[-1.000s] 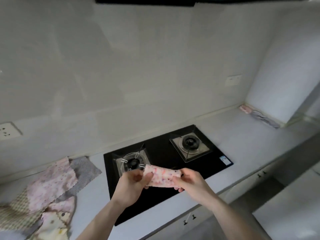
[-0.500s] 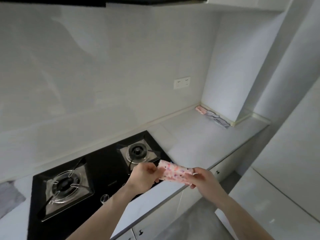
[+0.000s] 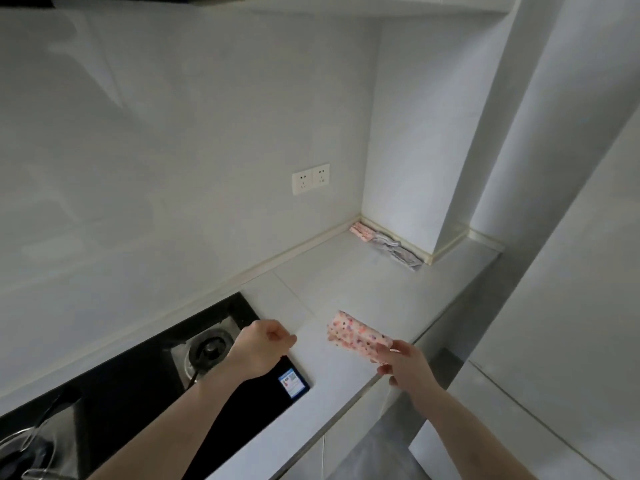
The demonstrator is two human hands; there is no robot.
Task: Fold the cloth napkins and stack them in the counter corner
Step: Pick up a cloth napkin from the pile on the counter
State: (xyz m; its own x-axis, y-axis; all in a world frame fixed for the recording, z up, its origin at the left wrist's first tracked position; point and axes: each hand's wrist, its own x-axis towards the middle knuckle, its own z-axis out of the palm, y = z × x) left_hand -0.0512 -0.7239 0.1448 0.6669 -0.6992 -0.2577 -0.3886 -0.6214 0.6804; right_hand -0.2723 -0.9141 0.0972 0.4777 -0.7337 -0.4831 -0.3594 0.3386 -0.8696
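My right hand [image 3: 403, 363] pinches one end of a folded pink speckled napkin [image 3: 356, 336] and holds it above the grey counter [image 3: 363, 289]. My left hand [image 3: 263, 344] hovers over the right edge of the hob with its fingers curled and nothing in it, a short way left of the napkin. In the far counter corner, a folded pink napkin [image 3: 362, 232] and a folded grey patterned napkin [image 3: 398, 252] lie side by side along the wall.
A black gas hob [image 3: 145, 382] with a burner [image 3: 207, 348] takes up the counter's left part. A double wall socket [image 3: 310, 178] sits above the counter. The counter's front edge runs diagonally, with white cabinet doors [image 3: 301, 455] below. A wall column [image 3: 450, 133] bounds the corner.
My left hand has let go of the folded napkin, which my right hand alone now holds, carried to the right. The view has swung right toward the corner, and the unfolded cloths are out of sight.
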